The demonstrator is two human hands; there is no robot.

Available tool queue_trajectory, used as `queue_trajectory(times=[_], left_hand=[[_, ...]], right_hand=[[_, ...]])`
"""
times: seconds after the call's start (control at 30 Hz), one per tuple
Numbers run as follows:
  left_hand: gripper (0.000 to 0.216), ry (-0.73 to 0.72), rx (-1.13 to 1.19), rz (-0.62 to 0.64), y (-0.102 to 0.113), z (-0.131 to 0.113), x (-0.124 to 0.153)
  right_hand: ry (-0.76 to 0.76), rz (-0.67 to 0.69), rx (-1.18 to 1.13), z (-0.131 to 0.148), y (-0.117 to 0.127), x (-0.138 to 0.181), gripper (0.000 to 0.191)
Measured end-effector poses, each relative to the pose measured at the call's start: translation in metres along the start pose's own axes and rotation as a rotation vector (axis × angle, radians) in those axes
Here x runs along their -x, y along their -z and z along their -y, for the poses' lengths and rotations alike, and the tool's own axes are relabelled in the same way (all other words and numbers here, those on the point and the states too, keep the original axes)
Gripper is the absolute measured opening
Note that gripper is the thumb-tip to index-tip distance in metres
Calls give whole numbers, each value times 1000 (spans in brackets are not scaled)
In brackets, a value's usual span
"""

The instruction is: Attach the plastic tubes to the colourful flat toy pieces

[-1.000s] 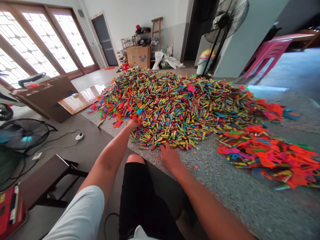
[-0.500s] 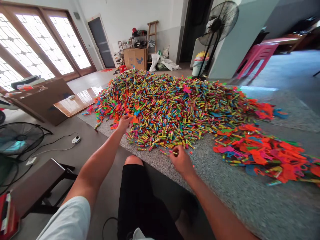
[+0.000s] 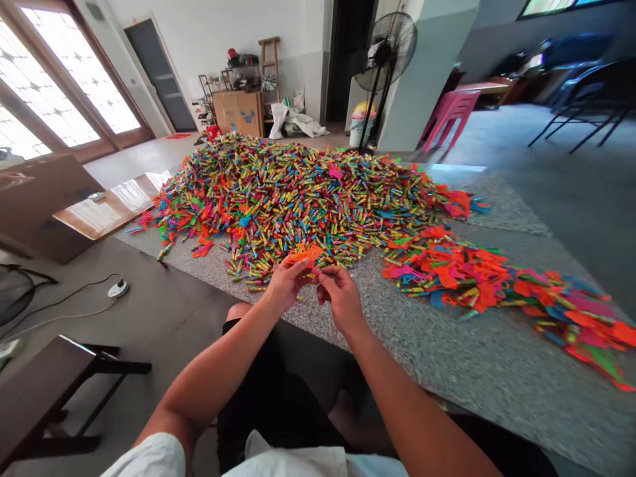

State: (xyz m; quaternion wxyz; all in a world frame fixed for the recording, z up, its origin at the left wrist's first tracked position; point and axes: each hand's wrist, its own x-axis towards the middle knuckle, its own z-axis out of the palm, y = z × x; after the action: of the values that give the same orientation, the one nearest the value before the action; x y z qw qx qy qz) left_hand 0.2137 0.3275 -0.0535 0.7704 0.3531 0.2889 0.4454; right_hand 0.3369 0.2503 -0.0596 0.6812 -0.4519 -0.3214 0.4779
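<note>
My left hand [image 3: 287, 283] is closed on a flat orange plastic piece [image 3: 307, 254], whose outline is too small to make out. Close against it, my right hand [image 3: 340, 295] pinches a small pink-tipped tube [image 3: 317, 271], mostly covered by the fingers. Both hands meet over the near edge of a big pile of small colourful tubes [image 3: 298, 205], wrapped in yellow, pink, green and blue. To the right lies a heap of flat orange, pink and blue plastic pieces [image 3: 447, 268] with some tubes among them.
The pile lies on a speckled grey slab [image 3: 392, 338]. A dark wooden bench [image 3: 44, 391] and a white power socket [image 3: 118, 288] are on the floor at left. Behind the pile stand a fan [image 3: 382, 56], a bucket [image 3: 362, 124], pink stools [image 3: 452, 116] and a cardboard box [image 3: 238, 112].
My left hand has come away from the pile with the orange piece, moving right and nearer. My right hand has risen with the tube to meet it. The view has turned right.
</note>
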Motion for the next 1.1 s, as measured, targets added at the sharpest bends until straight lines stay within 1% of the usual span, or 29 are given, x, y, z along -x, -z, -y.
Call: queue_trajectory(times=[0.1, 0.27, 0.37, 0.47, 0.57, 0.67, 0.87, 1.1], left_hand=[[33, 11, 7, 9, -8, 3, 3], [36, 17, 17, -19, -8, 2, 5], [37, 20, -16, 7, -9, 2, 8], [37, 11, -46, 41, -11, 2, 11], [37, -10, -39, 32, -13, 2, 12], [39, -17, -38, 26, -14, 2, 13], [42, -37, -99, 11, -12, 5, 13], [47, -9, -116, -27, -10, 12, 16]], right_hand=[[17, -21, -25, 5, 8, 1, 36], [4, -24, -31, 9, 11, 3, 32], [-6, -27, -41, 9, 11, 4, 30], [-36, -23, -92, 10, 12, 5, 31], [-96, -22, -168, 12, 12, 4, 33], [-118, -37, -212, 14, 13, 4, 34], [-105, -54, -148, 14, 14, 4, 34], [-117, -91, -174, 12, 14, 2, 35]])
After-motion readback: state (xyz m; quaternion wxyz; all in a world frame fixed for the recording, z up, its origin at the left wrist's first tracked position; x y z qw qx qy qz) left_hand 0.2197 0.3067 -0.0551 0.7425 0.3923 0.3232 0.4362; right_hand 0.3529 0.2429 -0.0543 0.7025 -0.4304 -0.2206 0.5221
